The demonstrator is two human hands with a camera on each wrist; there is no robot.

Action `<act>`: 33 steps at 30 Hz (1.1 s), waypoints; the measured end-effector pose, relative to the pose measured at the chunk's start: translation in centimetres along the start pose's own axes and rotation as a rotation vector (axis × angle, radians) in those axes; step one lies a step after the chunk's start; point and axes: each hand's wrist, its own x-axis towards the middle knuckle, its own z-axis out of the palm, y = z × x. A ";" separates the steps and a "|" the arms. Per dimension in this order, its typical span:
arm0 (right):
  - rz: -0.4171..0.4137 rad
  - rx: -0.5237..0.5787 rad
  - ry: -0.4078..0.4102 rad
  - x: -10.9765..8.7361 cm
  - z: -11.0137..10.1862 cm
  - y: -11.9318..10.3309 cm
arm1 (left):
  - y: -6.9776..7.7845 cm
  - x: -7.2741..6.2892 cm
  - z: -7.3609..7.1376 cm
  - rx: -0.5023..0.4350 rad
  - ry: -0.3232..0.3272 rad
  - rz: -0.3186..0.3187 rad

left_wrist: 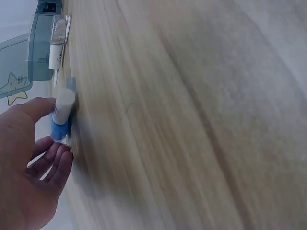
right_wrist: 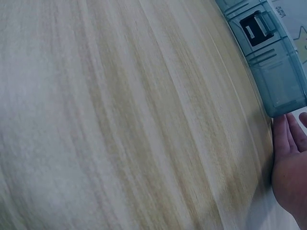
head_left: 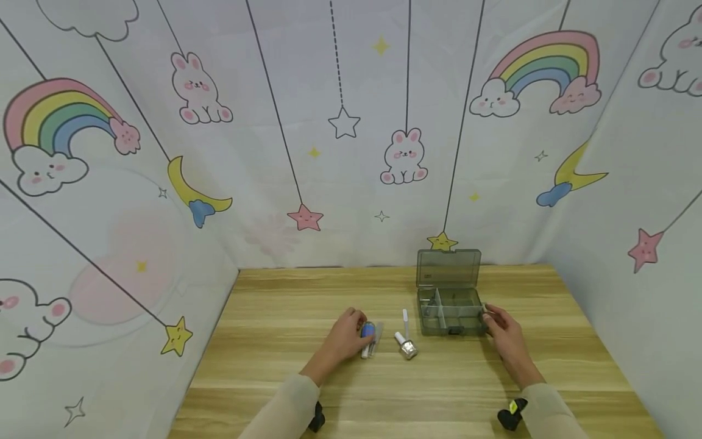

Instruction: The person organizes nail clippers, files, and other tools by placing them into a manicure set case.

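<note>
My left hand (head_left: 345, 334) has its thumb and fingers around a small blue-and-white bottle (head_left: 368, 331), its thumb touching the white end in the left wrist view. A clear, narrow item (head_left: 377, 339) lies close beside that bottle; its kind is unclear. On the right, my right hand (head_left: 506, 334) touches the side of a translucent grey-green compartment box (head_left: 452, 331) with extended fingers (right_wrist: 282, 132). The box's lid (head_left: 448, 269) stands raised at the back. Small dark things (head_left: 432, 303) lie in its left compartments.
Between the left hand and the box, a silvery nail polish bottle (head_left: 408, 349) with a white cap lies on the wooden table (head_left: 307, 402). A thin white stick-like item (head_left: 406, 321) is behind it. A printed cloth wall (head_left: 351, 183) borders the table's back.
</note>
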 end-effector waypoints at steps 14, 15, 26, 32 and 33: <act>-0.006 -0.011 0.008 0.1 0.1 0.2 | 0.6 -0.3 -0.1 0.003 -0.014 -0.012; -0.004 -0.013 0.011 0.0 0.1 0.1 | 0.6 -0.3 0.0 0.007 -0.011 -0.011; -0.005 -0.009 -0.004 0.0 0.0 -0.2 | 0.5 -0.1 -0.2 -0.007 0.010 -0.012; -0.005 -0.007 0.001 -0.2 0.0 0.0 | 1.3 0.8 -0.9 -0.078 0.000 -0.015; -0.006 -0.006 0.003 -0.2 0.1 -0.1 | 1.6 1.0 -1.1 -0.087 -0.003 -0.013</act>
